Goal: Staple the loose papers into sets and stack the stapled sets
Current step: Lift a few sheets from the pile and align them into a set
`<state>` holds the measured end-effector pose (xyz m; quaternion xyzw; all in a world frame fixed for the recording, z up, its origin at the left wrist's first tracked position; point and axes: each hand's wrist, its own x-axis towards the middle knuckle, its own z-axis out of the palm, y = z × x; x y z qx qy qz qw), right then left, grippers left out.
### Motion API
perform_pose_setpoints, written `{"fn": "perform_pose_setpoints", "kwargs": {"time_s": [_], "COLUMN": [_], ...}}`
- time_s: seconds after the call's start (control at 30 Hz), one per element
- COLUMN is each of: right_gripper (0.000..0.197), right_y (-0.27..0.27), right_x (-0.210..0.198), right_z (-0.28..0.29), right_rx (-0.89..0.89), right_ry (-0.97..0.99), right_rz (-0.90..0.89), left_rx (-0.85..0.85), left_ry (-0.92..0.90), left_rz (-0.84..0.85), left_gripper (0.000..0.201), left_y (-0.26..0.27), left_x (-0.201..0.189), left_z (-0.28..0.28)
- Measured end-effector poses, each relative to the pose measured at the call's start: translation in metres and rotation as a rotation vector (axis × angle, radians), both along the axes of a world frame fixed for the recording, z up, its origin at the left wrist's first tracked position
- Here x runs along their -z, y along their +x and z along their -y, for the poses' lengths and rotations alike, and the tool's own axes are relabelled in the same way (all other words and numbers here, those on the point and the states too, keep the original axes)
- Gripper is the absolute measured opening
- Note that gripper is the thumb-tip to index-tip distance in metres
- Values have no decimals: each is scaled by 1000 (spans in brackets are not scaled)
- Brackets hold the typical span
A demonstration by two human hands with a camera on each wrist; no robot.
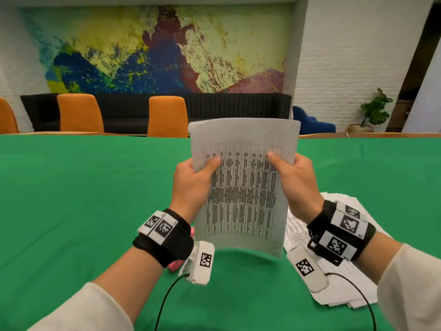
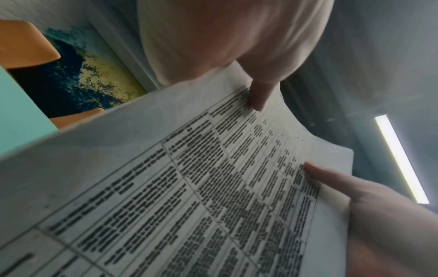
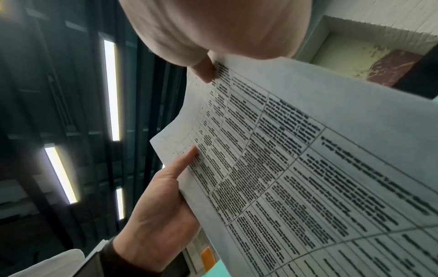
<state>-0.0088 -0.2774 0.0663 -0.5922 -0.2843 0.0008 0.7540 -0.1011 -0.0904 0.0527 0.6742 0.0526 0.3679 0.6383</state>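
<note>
I hold a set of printed papers [image 1: 243,187] upright above the green table [image 1: 83,199], its bottom edge just off the cloth. My left hand [image 1: 198,173] grips the left edge, thumb across the front. My right hand [image 1: 291,173] grips the right edge the same way. The left wrist view shows the table-printed sheet [image 2: 213,187] under my left thumb [image 2: 258,97]. In the right wrist view the sheet [image 3: 308,168] sits under my right thumb [image 3: 206,73]. A pile of loose papers [image 1: 334,295] lies beneath my right wrist. A pink stapler [image 1: 174,265] peeks out under my left wrist, mostly hidden.
Orange chairs [image 1: 168,115] [image 1: 80,113] stand along the table's far edge, with a black sofa [image 1: 238,108] behind them. A blue chair [image 1: 310,120] and a plant [image 1: 374,111] are at the back right. Black cables [image 1: 164,304] trail from the wrist cameras over the near cloth.
</note>
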Motion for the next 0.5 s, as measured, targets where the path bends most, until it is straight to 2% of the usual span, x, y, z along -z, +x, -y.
{"fn": "perform_pose_setpoints", "kwargs": {"time_s": [0.1,0.23,0.27,0.37,0.4,0.5], "right_gripper": [16,18,18,19,19,18], "right_y": [2,-2,-4,-5,-5,-4], "right_x": [-2,15,17,7,4,5], "right_z": [1,0,0,2,2,3], "right_rx": [-1,-17,-20,-20,-21,-24], "right_ry": [-10,-40,-29,11,23,11], "right_rz": [13,-41,-46,-17,-6,0], "left_rx": [-4,5,8,-5,0,12], "left_ry": [-1,77,97,122,137,132], "left_rz": [-16,-73,-71,-51,-46,-47], "left_gripper": [16,15,20,59,65,45], "left_y": [-5,-10,-11,-8,-7,-7], "left_x": [-1,22,23,9,3,2], "left_z": [2,9,10,6,5,4]}}
